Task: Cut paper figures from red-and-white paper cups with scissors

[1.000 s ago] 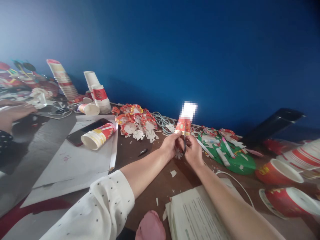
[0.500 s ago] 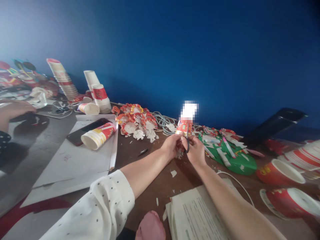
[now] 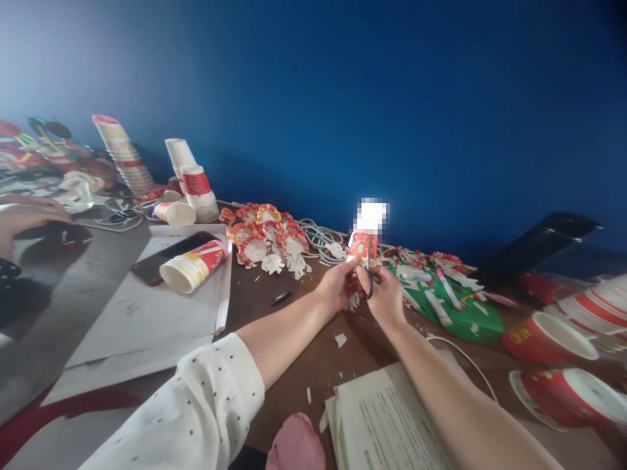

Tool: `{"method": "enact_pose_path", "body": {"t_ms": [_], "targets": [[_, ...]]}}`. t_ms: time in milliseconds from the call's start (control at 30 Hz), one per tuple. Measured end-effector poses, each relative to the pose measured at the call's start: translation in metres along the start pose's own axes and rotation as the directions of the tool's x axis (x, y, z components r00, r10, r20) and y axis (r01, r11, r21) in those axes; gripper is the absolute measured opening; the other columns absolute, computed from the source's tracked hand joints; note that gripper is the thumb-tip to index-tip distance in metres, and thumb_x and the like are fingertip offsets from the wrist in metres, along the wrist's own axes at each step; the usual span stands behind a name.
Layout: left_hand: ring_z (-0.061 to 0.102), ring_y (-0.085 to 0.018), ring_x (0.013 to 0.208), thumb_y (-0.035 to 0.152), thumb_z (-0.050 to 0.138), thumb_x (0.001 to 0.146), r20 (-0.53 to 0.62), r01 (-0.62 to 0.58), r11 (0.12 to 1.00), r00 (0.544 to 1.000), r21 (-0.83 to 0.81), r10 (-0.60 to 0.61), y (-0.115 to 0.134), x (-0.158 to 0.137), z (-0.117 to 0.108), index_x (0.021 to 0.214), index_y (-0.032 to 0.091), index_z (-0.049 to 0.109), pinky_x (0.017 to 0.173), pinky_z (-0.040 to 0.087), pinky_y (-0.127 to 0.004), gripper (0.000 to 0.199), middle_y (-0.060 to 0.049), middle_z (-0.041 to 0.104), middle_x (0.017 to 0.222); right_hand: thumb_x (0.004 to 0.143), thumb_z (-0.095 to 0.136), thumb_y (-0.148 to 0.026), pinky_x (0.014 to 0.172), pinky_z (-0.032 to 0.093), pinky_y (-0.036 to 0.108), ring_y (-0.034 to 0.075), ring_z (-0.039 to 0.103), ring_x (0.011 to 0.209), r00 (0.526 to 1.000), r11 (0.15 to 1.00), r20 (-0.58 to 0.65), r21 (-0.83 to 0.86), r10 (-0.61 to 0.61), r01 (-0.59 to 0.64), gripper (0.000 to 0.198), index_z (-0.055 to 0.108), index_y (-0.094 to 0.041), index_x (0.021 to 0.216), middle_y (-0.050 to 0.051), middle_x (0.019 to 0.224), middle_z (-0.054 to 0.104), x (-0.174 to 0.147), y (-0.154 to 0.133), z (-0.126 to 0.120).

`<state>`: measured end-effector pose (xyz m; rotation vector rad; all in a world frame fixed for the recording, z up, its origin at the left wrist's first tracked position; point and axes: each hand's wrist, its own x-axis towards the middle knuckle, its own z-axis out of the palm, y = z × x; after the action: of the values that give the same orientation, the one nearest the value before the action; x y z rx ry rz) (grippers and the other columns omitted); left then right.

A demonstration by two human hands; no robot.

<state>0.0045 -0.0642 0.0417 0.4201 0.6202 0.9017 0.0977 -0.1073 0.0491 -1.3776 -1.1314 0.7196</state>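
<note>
A red patterned paper cup point(image 3: 358, 247) is held up over the table's far side, gripped at its near end by my left hand point(image 3: 337, 284). Closed around dark-handled scissors point(image 3: 369, 282), my right hand point(image 3: 386, 297) is close beside the left. The scissor blades point up along the cup's right side; whether they bite into it I cannot tell. White paper scraps point(image 3: 353, 301) show just below my hands. Left of them lies a heap of cut red and white paper pieces point(image 3: 269, 238). Bright pixelated blur covers the area above the cup.
Paper cups point(image 3: 193, 274) and a phone point(image 3: 147, 267) lie on a white box lid point(image 3: 115, 326). More cups point(image 3: 551, 336) stand right, past a green sheet point(image 3: 470, 320) with markers. Papers point(image 3: 386, 411) lie in front. Another person's hand point(image 3: 29, 215) is far left.
My hands, cup and scissors are almost in the same place, with only a slight shift. At the far left, the other person's hand has moved a little.
</note>
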Motion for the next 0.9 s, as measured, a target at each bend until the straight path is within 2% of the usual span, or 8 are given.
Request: {"method": "enact_pose_path", "body": {"t_ms": [100, 300, 467, 567, 733, 900], "targets": [[0.042, -0.009, 0.039, 0.048, 0.063, 0.082, 0.03, 0.009, 0.998, 1.0, -0.066, -0.007, 0.005, -0.001, 0.0, 0.06, 0.017, 0.046, 0.044, 0.036, -0.024, 0.042, 0.003, 0.044, 0.049, 0.063, 0.078, -0.055, 0.042, 0.041, 0.026, 0.013, 0.05, 0.045, 1.0, 1.0, 0.003, 0.025, 0.005, -0.005, 0.044, 0.062, -0.017, 0.08, -0.001, 0.051, 0.058, -0.002, -0.001, 0.0], [0.038, -0.003, 0.037, 0.02, 0.055, 0.09, -0.083, -0.048, 0.968, 0.996, -0.245, 0.028, 0.013, -0.002, 0.001, 0.062, 0.013, 0.048, 0.043, 0.033, -0.016, 0.03, 0.004, 0.044, 0.049, 0.061, 0.081, -0.051, 0.041, 0.04, 0.025, 0.012, 0.05, 0.043, 0.999, 0.999, 0.015, 0.033, 0.038, -0.038, 0.044, 0.06, -0.018, 0.08, -0.002, 0.051, 0.058, -0.003, 0.001, 0.0], [0.046, -0.004, 0.04, 0.018, 0.06, 0.088, -0.108, -0.052, 0.963, 0.994, -0.265, 0.024, 0.015, -0.001, 0.002, 0.065, 0.012, 0.052, 0.045, 0.04, -0.015, 0.025, 0.003, 0.051, 0.053, 0.061, 0.081, -0.049, 0.048, 0.045, 0.026, 0.013, 0.054, 0.049, 0.999, 0.998, 0.039, 0.057, 0.021, -0.023, 0.045, 0.061, -0.017, 0.086, 0.0, 0.06, 0.064, -0.001, 0.005, 0.001], [0.047, -0.004, 0.04, 0.019, 0.06, 0.088, -0.081, -0.082, 0.961, 0.995, -0.264, 0.063, 0.016, 0.001, 0.0, 0.065, 0.012, 0.051, 0.045, 0.041, -0.016, 0.026, 0.003, 0.05, 0.052, 0.064, 0.08, -0.049, 0.051, 0.047, 0.026, 0.014, 0.056, 0.053, 0.999, 0.999, 0.04, 0.026, 0.017, -0.018, 0.045, 0.061, -0.017, 0.088, 0.001, 0.064, 0.066, -0.001, 0.008, 0.002], [0.05, -0.008, 0.039, 0.026, 0.055, 0.091, 0.041, -0.049, 0.977, 0.997, -0.209, 0.059, 0.019, 0.005, -0.005, 0.065, 0.013, 0.051, 0.039, 0.041, -0.019, 0.029, 0.002, 0.051, 0.053, 0.065, 0.078, -0.05, 0.053, 0.046, 0.027, 0.016, 0.059, 0.058, 0.993, 0.996, 0.113, -0.083, -0.016, 0.025, 0.044, 0.059, -0.017, 0.087, 0.002, 0.066, 0.066, -0.004, 0.015, 0.002], [0.056, -0.004, 0.048, 0.009, 0.061, 0.085, -0.108, -0.16, 0.928, 0.986, -0.338, 0.13, 0.023, 0.005, -0.002, 0.073, 0.011, 0.055, 0.047, 0.045, -0.011, 0.014, 0.001, 0.057, 0.061, 0.066, 0.078, -0.051, 0.052, 0.046, 0.028, 0.017, 0.059, 0.058, 0.987, 0.989, 0.151, -0.129, -0.046, 0.066, 0.045, 0.058, -0.018, 0.089, 0.002, 0.066, 0.066, -0.004, 0.025, 0.003]]}}
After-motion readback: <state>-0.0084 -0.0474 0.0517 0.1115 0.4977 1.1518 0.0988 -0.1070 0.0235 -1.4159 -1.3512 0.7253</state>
